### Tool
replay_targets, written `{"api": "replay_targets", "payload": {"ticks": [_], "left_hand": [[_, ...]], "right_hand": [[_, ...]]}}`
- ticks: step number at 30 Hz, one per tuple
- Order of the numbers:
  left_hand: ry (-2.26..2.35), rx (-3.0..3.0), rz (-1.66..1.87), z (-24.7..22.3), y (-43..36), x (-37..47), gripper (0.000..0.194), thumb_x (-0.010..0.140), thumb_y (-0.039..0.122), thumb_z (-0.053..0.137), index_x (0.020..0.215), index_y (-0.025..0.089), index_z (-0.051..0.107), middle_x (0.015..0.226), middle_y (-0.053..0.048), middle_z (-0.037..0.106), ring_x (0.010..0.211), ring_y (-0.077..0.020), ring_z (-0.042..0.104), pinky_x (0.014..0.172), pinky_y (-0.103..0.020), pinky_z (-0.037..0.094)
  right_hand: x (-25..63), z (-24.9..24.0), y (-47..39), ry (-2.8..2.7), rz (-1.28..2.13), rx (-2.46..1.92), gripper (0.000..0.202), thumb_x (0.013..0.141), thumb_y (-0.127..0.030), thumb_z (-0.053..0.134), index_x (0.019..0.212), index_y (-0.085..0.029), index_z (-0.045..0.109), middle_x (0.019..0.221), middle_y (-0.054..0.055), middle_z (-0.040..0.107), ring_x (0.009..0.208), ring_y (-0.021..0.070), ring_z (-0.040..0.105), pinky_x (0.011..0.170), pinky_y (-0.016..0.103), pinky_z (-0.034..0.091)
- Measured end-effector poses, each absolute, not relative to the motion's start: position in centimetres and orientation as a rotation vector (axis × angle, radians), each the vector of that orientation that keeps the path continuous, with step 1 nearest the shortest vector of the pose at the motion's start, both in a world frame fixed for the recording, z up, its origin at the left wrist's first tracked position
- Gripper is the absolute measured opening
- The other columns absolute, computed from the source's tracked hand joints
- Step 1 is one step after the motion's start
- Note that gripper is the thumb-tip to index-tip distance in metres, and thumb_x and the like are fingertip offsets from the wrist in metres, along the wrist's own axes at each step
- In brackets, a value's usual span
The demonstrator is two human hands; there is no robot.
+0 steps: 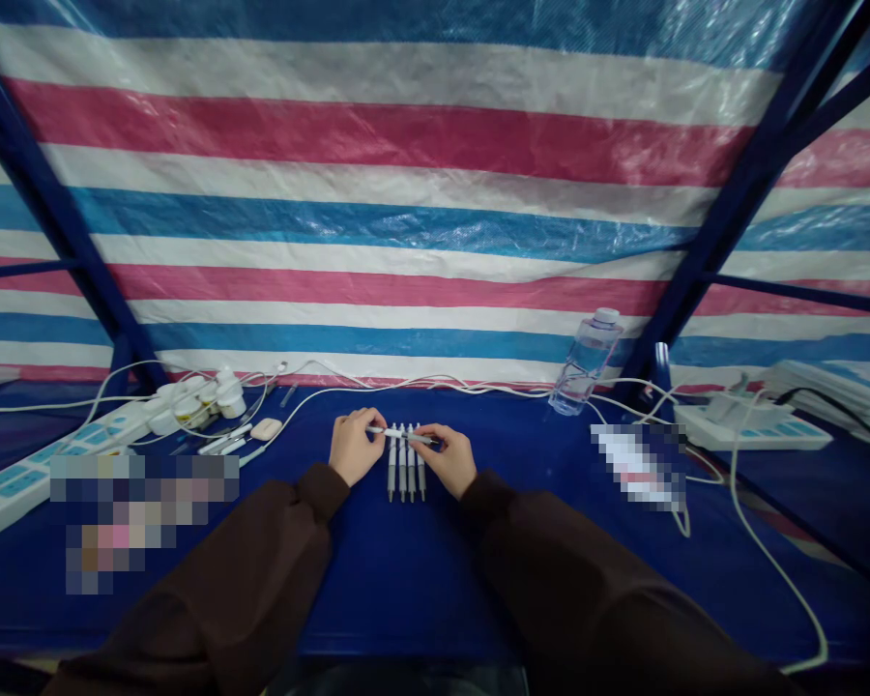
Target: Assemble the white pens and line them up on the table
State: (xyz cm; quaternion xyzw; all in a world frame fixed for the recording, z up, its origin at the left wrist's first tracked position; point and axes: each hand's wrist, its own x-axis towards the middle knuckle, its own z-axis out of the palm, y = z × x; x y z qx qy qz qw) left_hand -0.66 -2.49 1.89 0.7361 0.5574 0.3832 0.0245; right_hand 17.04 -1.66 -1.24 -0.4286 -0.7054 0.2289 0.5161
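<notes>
My left hand (359,445) and my right hand (449,456) face each other over the middle of the blue table. Between them a pen (398,434) is held level, its left end in my left fingers and its right end pinched by my right. Whether the pen is whole or in two parts I cannot make out. Just beneath it, several white and grey pens (402,474) lie side by side in a row, tips toward me. The held pen and my fingers cover part of their far ends.
To the left are a long power strip (14,483) with chargers, an earbud case (267,429) and several loose pens (224,441). A clear bottle (586,362) stands back right, near another power strip (761,430). White cables (435,381) run along the back edge.
</notes>
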Motion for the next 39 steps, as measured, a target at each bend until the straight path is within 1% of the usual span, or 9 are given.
{"api": "replay_targets", "payload": {"ticks": [9, 13, 17, 23, 25, 29, 34, 36, 39], "left_hand": [[1.646, 2.25, 1.247, 1.8, -2.44, -0.66, 0.014, 0.063, 0.008, 0.05, 0.067, 0.02, 0.055, 0.068, 0.001, 0.058, 0.07, -0.0163, 0.054, 0.071, -0.028, 0.038], [1.622, 2.258, 1.275, 1.86, -2.56, -0.56, 0.014, 0.064, 0.007, 0.049, 0.066, 0.02, 0.054, 0.068, 0.0, 0.058, 0.07, -0.0161, 0.055, 0.071, -0.028, 0.039], [1.617, 2.265, 1.337, 1.99, -2.69, -0.43, 0.013, 0.064, 0.008, 0.05, 0.065, 0.02, 0.053, 0.067, 0.001, 0.058, 0.07, -0.0154, 0.055, 0.072, -0.028, 0.039], [1.705, 2.158, 1.451, 1.8, -2.51, -0.66, 0.012, 0.064, 0.008, 0.05, 0.065, 0.019, 0.054, 0.068, 0.001, 0.058, 0.07, -0.0146, 0.056, 0.068, -0.026, 0.039], [1.705, 2.154, 1.451, 1.66, -2.44, -0.74, 0.012, 0.064, 0.008, 0.05, 0.065, 0.019, 0.054, 0.067, 0.002, 0.058, 0.069, -0.0144, 0.056, 0.068, -0.025, 0.039], [1.683, 2.17, 1.457, 1.55, -2.41, -0.76, 0.012, 0.064, 0.008, 0.05, 0.064, 0.019, 0.054, 0.066, 0.002, 0.058, 0.068, -0.0141, 0.055, 0.067, -0.025, 0.04], [1.649, 2.183, 1.448, 1.68, -2.51, -0.61, 0.012, 0.064, 0.008, 0.05, 0.064, 0.019, 0.054, 0.066, 0.002, 0.058, 0.066, -0.0139, 0.055, 0.066, -0.025, 0.04], [1.647, 2.178, 1.45, 1.71, -2.56, -0.58, 0.012, 0.064, 0.007, 0.05, 0.064, 0.019, 0.054, 0.066, 0.002, 0.058, 0.067, -0.0138, 0.056, 0.066, -0.025, 0.039], [1.665, 2.163, 1.455, 1.69, -2.59, -0.62, 0.012, 0.064, 0.007, 0.051, 0.063, 0.019, 0.054, 0.066, 0.002, 0.058, 0.068, -0.014, 0.056, 0.066, -0.025, 0.039]], "right_hand": [[17.1, -0.9, -1.96, -1.723, 0.542, -1.034, 0.02, 0.074, -0.038, 0.06, 0.079, -0.022, 0.07, 0.075, 0.004, 0.068, 0.068, 0.0188, 0.058, 0.063, 0.029, 0.043], [17.07, -0.82, -2.02, -1.751, 0.483, -1.091, 0.03, 0.079, -0.045, 0.053, 0.072, -0.022, 0.069, 0.066, 0.003, 0.064, 0.063, 0.017, 0.055, 0.06, 0.027, 0.04], [17.21, -0.65, -2.25, -1.745, 0.496, -1.152, 0.042, 0.084, -0.05, 0.042, 0.06, -0.021, 0.061, 0.052, -0.001, 0.053, 0.053, 0.0134, 0.048, 0.051, 0.024, 0.033], [17.56, -0.5, -2.49, -1.679, 0.619, -1.208, 0.03, 0.086, -0.045, 0.037, 0.076, -0.022, 0.053, 0.056, -0.005, 0.05, 0.053, 0.0117, 0.046, 0.053, 0.022, 0.032], [17.56, -0.64, -2.33, -1.68, 0.635, -1.209, 0.027, 0.087, -0.043, 0.036, 0.077, -0.022, 0.051, 0.057, -0.005, 0.05, 0.053, 0.0119, 0.045, 0.054, 0.022, 0.031], [17.48, -0.91, -1.91, -1.685, 0.628, -1.216, 0.036, 0.088, -0.047, 0.034, 0.066, -0.021, 0.046, 0.056, -0.004, 0.048, 0.054, 0.0124, 0.045, 0.053, 0.023, 0.03], [17.56, -0.9, -1.77, -1.689, 0.677, -1.315, 0.052, 0.088, -0.054, 0.027, 0.051, -0.02, 0.04, 0.047, -0.003, 0.044, 0.048, 0.0119, 0.042, 0.05, 0.024, 0.027], [17.64, -0.86, -1.85, -1.66, 0.668, -1.321, 0.051, 0.088, -0.053, 0.027, 0.052, -0.02, 0.041, 0.048, -0.003, 0.045, 0.049, 0.0121, 0.043, 0.051, 0.024, 0.028], [17.71, -0.87, -1.94, -1.617, 0.658, -1.254, 0.038, 0.087, -0.047, 0.032, 0.062, -0.021, 0.044, 0.054, -0.004, 0.048, 0.053, 0.0124, 0.044, 0.054, 0.024, 0.03]]}}
